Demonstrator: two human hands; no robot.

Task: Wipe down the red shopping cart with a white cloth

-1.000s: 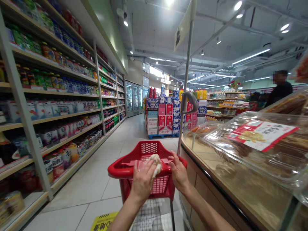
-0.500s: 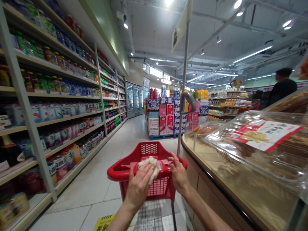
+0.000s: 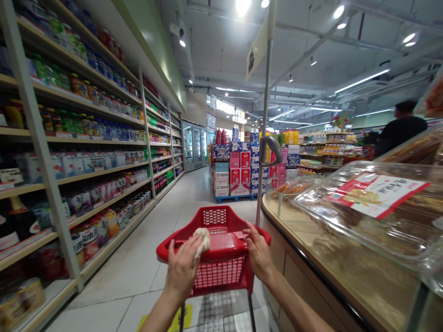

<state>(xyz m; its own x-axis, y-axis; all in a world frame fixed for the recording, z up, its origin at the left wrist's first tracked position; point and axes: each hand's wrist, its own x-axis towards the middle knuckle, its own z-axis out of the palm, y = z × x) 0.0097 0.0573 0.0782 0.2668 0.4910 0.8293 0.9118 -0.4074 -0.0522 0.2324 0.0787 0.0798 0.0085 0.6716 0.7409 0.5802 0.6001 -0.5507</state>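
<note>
A red shopping cart (image 3: pixel 221 269) stands in front of me, its handle bar (image 3: pixel 223 253) running across toward my body. My left hand (image 3: pixel 182 263) presses a crumpled off-white cloth (image 3: pixel 203 240) onto the left part of the handle, the fingers closed over the cloth. At the handle's right end my right hand (image 3: pixel 259 252) rests with fingers curled over the red rim. The palm side and part of the grip of my right hand are hidden.
Drink shelves (image 3: pixel 104 138) line the left side. A counter (image 3: pixel 311 258) with clear plastic food boxes (image 3: pixel 367 198) is close on the right, with a metal pole (image 3: pixel 265 106) at its corner. Stacked cartons (image 3: pixel 238 170) stand ahead. A person (image 3: pixel 401 127) stands far right.
My left hand has slid the cloth leftward along the cart handle, uncovering the handle's middle. My right hand stays at the right end. The view has shifted slightly.
</note>
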